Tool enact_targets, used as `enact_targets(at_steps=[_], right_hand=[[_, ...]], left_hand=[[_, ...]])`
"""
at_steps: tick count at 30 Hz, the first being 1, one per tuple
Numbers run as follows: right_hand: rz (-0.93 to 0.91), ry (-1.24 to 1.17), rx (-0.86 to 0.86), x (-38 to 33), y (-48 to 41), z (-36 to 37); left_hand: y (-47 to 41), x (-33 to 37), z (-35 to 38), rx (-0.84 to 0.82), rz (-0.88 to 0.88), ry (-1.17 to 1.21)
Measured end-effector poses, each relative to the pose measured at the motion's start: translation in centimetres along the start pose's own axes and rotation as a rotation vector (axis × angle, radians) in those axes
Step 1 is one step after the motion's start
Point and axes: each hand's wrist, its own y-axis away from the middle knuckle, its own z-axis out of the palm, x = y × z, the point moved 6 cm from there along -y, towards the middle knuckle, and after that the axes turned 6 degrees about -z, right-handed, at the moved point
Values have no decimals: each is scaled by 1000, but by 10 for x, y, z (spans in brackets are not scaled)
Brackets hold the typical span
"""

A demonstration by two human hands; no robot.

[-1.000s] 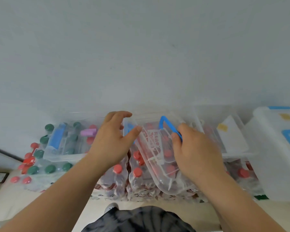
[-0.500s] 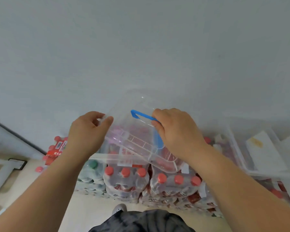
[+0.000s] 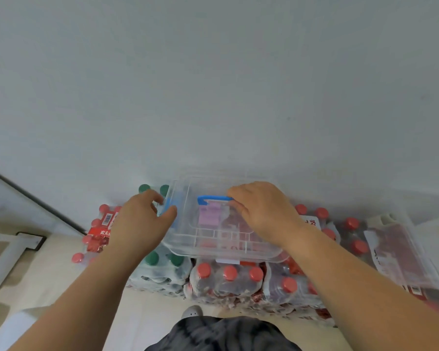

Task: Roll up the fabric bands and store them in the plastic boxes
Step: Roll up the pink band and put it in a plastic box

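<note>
A plain pale wall [image 3: 213, 84] rises behind shrink-wrapped bottle packs [image 3: 226, 277] on a cream floor [image 3: 48, 274].

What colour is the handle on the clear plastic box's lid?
Blue; the plastic handle shows best in the head view.

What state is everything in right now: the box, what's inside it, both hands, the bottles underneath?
clear plastic box: lid on, resting on the bottle packs.
blue handle: gripped at its right end.
pink fabric band: inside the box, seemingly rolled.
right hand: fingers curled round the handle.
left hand: at the box's left latch; grip unclear.
bottle packs: wrapped, caps on.
</note>
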Motion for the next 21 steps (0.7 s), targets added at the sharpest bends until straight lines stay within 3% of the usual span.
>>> enact_targets(at_steps=[12, 18, 21], right_hand=[[117, -146, -33, 11, 32, -3], [298, -53, 201, 36, 51, -9], [458, -169, 287, 49, 67, -9]], left_hand=[[0, -4, 19, -156, 66, 91], [4, -2, 28, -215, 7, 211], [7, 5, 34, -224, -17, 252]])
